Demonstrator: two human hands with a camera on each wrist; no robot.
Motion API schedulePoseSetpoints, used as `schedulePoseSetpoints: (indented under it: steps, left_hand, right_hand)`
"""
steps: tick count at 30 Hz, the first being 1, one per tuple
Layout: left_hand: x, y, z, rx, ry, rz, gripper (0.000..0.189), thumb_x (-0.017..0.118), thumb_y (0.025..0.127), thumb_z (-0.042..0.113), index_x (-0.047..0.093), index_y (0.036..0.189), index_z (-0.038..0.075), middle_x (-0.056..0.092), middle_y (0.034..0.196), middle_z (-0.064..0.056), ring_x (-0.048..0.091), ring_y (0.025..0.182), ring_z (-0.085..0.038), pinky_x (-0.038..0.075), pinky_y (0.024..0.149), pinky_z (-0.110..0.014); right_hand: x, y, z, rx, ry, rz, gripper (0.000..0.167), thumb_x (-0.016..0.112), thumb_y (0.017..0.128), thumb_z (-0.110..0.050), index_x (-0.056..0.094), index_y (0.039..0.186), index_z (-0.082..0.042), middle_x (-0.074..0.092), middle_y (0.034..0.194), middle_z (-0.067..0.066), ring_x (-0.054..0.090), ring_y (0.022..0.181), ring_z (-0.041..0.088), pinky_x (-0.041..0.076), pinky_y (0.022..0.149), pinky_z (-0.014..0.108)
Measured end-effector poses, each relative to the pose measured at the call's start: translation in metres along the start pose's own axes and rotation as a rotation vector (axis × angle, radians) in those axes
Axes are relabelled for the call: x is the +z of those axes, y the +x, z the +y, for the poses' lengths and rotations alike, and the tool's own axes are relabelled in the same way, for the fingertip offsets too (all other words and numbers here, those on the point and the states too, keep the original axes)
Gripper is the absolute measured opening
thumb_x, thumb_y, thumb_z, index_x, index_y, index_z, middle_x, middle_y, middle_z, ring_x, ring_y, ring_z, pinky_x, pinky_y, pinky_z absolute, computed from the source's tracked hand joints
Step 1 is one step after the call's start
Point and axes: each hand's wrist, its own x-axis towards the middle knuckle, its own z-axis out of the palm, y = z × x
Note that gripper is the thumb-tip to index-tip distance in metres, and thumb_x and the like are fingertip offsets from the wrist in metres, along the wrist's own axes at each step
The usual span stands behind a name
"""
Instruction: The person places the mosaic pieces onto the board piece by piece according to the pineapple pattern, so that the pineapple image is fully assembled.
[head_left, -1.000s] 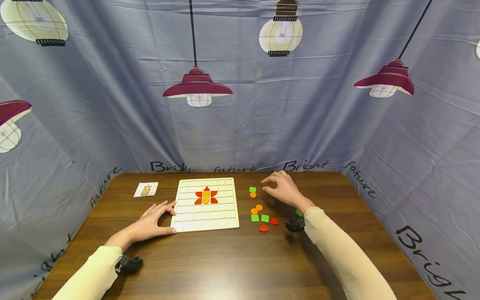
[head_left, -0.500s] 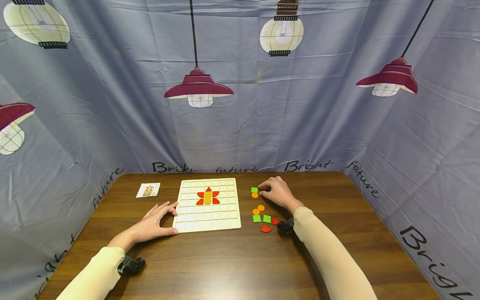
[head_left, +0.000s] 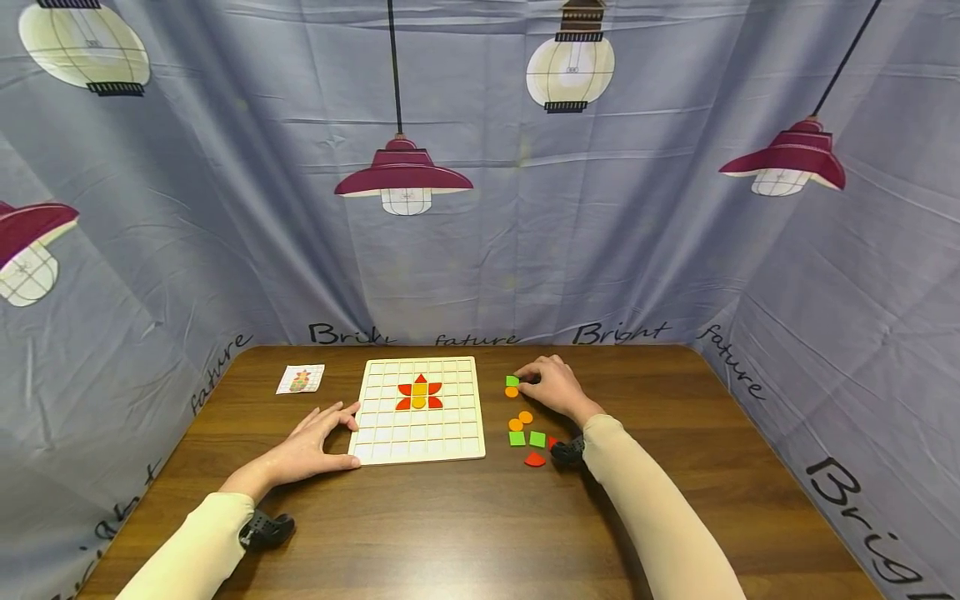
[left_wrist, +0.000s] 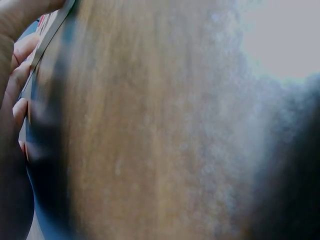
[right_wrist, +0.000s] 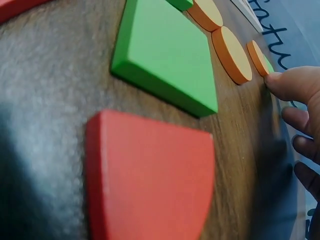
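left hand (head_left: 303,446) spread, the orange disc (head_left: 512,392) near the table's far edge (head_left: 645,356) could be nudged by the right hand (head_left: 558,389), any pinch of the green square (head_left: 512,381) unclear

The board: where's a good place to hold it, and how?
Probably hold the board at its left edge, from the left: it lies flat and thin, the shapes sit clear of that edge, and the left hand is there.

1. Counted one gridded board (head_left: 420,433), one printed card (head_left: 300,379).
2. Loose green squares (head_left: 517,438): three showed.
3. Loose orange discs (head_left: 526,417): three showed.
4. Loose red pieces (head_left: 534,459): two, one partly covered.
5. Placed red shapes (head_left: 435,402): I counted five.
6. Hands: one left hand (head_left: 307,442), one right hand (head_left: 557,387).
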Motion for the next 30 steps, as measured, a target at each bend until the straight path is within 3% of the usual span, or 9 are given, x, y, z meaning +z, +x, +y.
schedulePoseSetpoints:
  steps: [30]
  left_hand:
    - [0.002,0.001,-0.003,0.02,0.009,0.018,0.048,0.083,0.083,0.048,0.055,0.113,0.021,0.039,0.161,-0.012,0.025,0.15,-0.046,0.004,0.119,-0.068]
  right_hand:
    - [-0.003,-0.009,0.012,0.028,0.056,0.044,0.025,0.08,0.088,-0.035,0.079,0.109,-0.02,0.065,0.097,-0.006,0.051,0.099,0.02,0.039,0.088,0.044]
